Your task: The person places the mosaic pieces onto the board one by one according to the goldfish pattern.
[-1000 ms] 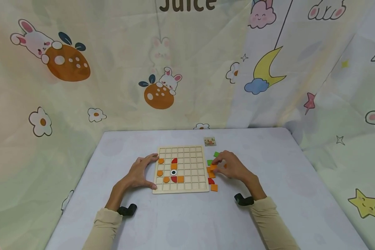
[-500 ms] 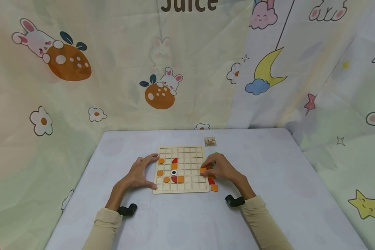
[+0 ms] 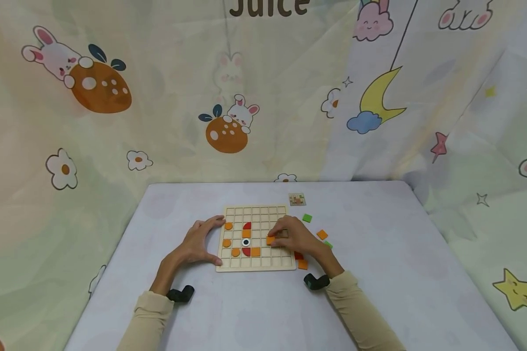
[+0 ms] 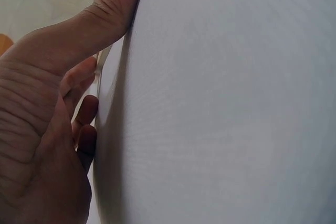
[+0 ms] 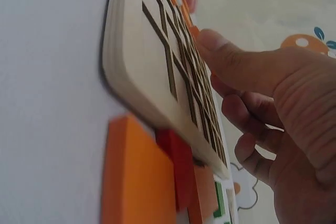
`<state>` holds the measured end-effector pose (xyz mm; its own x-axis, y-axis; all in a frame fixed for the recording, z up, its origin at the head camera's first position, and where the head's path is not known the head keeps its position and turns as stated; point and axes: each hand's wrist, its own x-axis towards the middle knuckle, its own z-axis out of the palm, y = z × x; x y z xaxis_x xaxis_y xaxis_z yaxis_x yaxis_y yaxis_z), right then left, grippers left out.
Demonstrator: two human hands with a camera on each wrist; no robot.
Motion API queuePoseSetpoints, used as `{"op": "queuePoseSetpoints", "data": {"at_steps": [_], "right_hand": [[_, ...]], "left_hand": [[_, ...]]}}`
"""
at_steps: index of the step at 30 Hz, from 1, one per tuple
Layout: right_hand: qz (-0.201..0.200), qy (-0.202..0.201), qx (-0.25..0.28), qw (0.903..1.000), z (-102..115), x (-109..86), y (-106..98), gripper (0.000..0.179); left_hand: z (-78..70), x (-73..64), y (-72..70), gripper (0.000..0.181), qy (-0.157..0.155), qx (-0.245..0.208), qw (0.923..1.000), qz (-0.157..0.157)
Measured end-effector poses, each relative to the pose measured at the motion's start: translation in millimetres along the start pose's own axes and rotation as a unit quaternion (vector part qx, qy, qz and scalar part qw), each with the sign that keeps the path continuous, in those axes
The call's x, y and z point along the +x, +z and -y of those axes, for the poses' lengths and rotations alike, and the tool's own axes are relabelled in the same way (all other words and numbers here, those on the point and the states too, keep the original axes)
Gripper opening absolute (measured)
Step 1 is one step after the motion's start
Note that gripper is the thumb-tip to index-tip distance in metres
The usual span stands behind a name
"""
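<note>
Orange tile [image 3: 270,240] has moved leftward over the board [image 3: 256,268].

The fingers [image 3: 278,226] of the right hand [image 3: 296,236] partly hide a flat orange tile [image 3: 270,241] between them, and that hand overlaps a flat red tile [image 3: 298,256] at its six o'clock; the small multicoloured card [image 3: 297,199], at one o'clock on the white bench [image 3: 254,312], is too tiny to read; in the right wrist view, the bottom edge cuts a blurred orange block [image 5: 147,182] at six o'clock
</note>
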<state>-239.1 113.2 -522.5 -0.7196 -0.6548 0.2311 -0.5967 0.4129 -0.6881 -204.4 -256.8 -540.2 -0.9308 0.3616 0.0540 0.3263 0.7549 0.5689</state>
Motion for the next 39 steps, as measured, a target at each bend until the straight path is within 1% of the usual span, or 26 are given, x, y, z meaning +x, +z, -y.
{"op": "queuePoseSetpoints", "data": {"at_steps": [7, 10, 12, 14, 18, 21, 25, 30, 35, 39], "right_hand": [[0.002, -0.023, -0.033, 0.9992, 4, 14.4, 13, 0.022], [0.006, -0.015, -0.04, 0.9991, 5, 19.5, 18, 0.022], [0.01, -0.001, -0.045, 0.9989, 6, 21.6, 21, 0.02], [0.014, 0.007, -0.045, 0.9989, 7, 22.7, 23, 0.019], [0.018, 0.011, -0.042, 0.9989, 9, 23.2, 23, 0.02], [0.013, 0.01, -0.045, 0.9989, 12, 22.6, 22, 0.021], [0.008, 0.008, -0.051, 0.9986, 14, 21.6, 22, 0.016], [0.013, 0.001, -0.053, 0.9985, 15, 21.0, 23, 0.01], [0.017, 0.005, -0.065, 0.9977, 15, 22.8, 25, 0.008], [0.028, 0.007, -0.077, 0.9966, 18, 27.1, 27, 0.009]], "left_hand": [[1.8, 0.4, 0.4, 0.128, -0.003, 0.001, 1.0, 0.003], [2.3, 1.5, 0.4, 0.128, -0.004, 0.003, 1.0, 0.003], [2.7, 2.5, 0.5, 0.128, -0.001, 0.003, 1.0, 0.004], [2.9, 3.2, 0.5, 0.128, 0.005, 0.002, 1.0, 0.002], [3.6, 3.0, 0.3, 0.127, 0.015, 0.003, 0.9999, -0.003], [4.4, 2.7, 0.5, 0.127, 0.011, 0.002, 0.9999, -0.003], [4.3, 2.0, 0.4, 0.129, 0.004, 0.0, 1.0, 0.002], [4.1, 1.6, 0.3, 0.129, 0.007, -0.003, 1.0, 0.002], [5.3, 1.7, 0.5, 0.129, 0.011, -0.003, 0.9999, -0.003], [6.8, 2.1, 1.1, 0.129, 0.003, -0.008, 1.0, 0.002]]}}
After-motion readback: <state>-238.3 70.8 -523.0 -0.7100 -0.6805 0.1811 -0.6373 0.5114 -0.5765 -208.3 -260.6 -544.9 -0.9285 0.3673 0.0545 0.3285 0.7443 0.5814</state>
